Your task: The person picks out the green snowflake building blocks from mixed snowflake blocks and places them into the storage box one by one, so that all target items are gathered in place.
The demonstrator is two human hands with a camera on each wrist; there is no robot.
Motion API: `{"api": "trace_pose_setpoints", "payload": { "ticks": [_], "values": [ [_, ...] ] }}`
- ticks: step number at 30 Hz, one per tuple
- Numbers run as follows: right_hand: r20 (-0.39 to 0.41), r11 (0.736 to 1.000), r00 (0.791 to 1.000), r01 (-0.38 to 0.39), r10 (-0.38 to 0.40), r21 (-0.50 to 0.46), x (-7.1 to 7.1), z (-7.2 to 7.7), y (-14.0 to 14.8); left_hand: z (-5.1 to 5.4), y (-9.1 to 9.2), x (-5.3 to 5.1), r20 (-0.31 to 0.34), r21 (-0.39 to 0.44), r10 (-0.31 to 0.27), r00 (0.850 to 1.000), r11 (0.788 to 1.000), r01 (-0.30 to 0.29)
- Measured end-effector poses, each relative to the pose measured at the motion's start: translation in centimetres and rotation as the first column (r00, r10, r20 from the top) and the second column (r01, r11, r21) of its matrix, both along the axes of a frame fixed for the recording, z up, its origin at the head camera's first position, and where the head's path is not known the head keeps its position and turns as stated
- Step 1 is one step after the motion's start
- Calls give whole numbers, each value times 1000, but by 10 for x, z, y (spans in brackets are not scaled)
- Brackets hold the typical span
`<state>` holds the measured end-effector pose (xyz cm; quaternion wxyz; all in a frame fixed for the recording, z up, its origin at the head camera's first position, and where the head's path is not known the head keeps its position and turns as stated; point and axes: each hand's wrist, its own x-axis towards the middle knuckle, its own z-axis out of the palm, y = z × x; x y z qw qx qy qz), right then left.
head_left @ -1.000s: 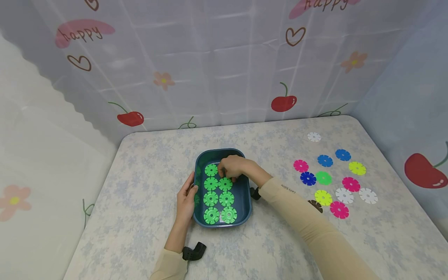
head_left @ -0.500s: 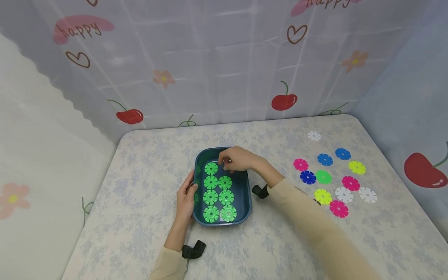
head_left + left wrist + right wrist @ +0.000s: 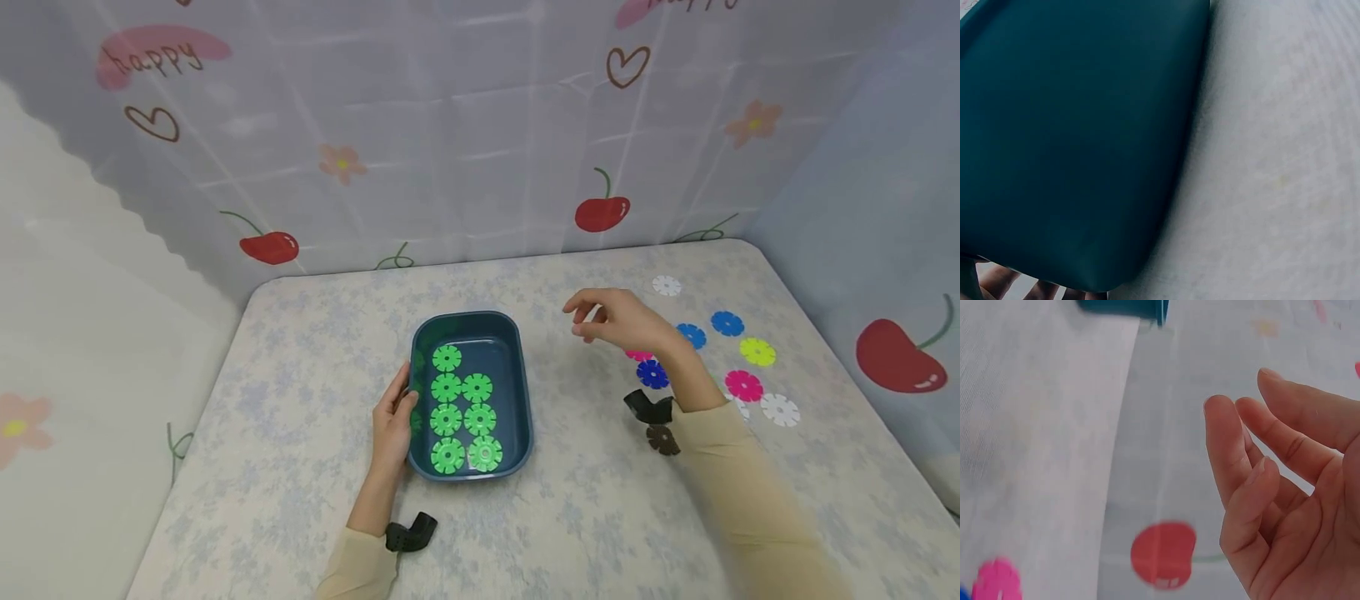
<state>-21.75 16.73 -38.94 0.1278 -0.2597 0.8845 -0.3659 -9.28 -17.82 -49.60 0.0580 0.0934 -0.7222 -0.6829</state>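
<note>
A dark teal plastic tray [image 3: 506, 375] stands on the table in the head view. Several bright green notched discs [image 3: 477, 387] lie flat in it, in two columns on its left side and middle. My left hand [image 3: 392, 425] holds the tray's left wall, thumb at the rim and fingers on the outside. In the left wrist view, the tray's outer wall [image 3: 1079, 137] fills the left part, with fingers [image 3: 999, 281] at its lower edge. My right hand [image 3: 622, 318] hovers right of the tray, fingers loosely bent and apart. Nothing is between its fingers in the right wrist view.
Loose notched discs lie on the table's right side: blue [image 3: 727, 323], yellow [image 3: 757, 352], pink [image 3: 743, 385], white [image 3: 781, 409] and dark brown [image 3: 663, 439]. My right arm hides some of them. A printed curtain [image 3: 480, 167] hangs behind the table.
My right hand has lifted out of the tray and moved right, over the table. My left hand stays at the tray's left side. The green discs keep their places.
</note>
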Motion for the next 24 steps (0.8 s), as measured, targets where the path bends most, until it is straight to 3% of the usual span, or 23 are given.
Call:
{"api": "trace_pose_setpoints", "payload": {
  "ticks": [9, 16, 24],
  "values": [
    [7, 980, 983, 183, -185, 81, 8, -12, 77, 1, 1, 1, 14, -2, 3, 1000, 1000, -3],
    [48, 954, 965, 246, -258, 171, 18, -37, 120, 0, 1, -1, -1, 18, -6, 1000, 1000, 6],
    [138, 943, 941, 283, -308, 175, 26, -57, 142, 0, 0, 0, 8, 5, -1, 1000, 1000, 1]
  ]
}}
